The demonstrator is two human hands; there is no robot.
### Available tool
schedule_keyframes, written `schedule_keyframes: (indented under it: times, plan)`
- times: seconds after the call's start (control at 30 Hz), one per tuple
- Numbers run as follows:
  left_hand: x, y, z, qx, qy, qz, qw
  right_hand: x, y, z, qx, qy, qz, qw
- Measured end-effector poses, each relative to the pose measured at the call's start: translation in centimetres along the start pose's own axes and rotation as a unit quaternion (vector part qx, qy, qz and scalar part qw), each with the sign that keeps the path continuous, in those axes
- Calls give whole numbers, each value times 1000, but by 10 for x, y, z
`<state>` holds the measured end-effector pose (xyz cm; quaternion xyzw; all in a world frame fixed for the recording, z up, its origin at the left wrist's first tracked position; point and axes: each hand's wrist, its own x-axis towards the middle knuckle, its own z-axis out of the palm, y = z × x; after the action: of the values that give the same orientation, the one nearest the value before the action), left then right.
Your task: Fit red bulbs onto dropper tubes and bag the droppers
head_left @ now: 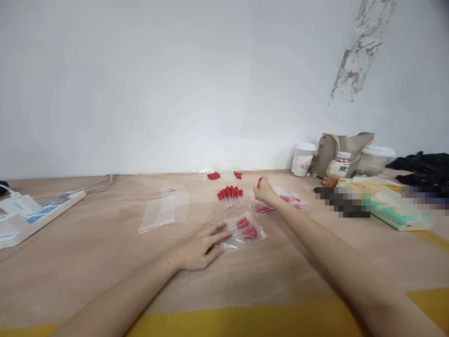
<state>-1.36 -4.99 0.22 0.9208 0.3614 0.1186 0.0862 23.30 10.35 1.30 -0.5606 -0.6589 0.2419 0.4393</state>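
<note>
My left hand (200, 245) lies with its fingers stretched out, touching the left part of a clear zip bag (229, 244) that has red-bulbed droppers (249, 232) in it. Beyond that bag, several loose glass droppers with red rubber bulbs (229, 193) lie side by side in a fan. My right hand (265, 192) is closed on a dropper (259, 182); only its red bulb end shows, the rest hidden by the hand. Under and beside my right wrist are more clear bags with red-bulbed droppers (289, 199).
Flat clear zip bags (161, 213) lie left of the droppers. Two small piles of red pieces (213, 176) sit by the wall. At left is a power strip (45, 217); at right stand a lidded cup (303, 160), a bottle (336, 172), a grey bag (322, 157) and a tissue pack (400, 210).
</note>
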Motion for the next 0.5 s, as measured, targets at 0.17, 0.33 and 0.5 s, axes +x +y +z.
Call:
schedule_keyframes:
  times: [0.17, 0.33, 0.5]
  plan:
    - [2, 1, -1, 3, 1, 9, 1000, -54, 20, -29, 80, 72, -38, 993]
    - [3, -1, 1, 0, 7, 19, 1000, -87, 24, -33, 209, 74, -9, 975]
    - [5, 0, 0, 1, -4, 39, 999, -90, 15, -23, 273, 27, 15, 961]
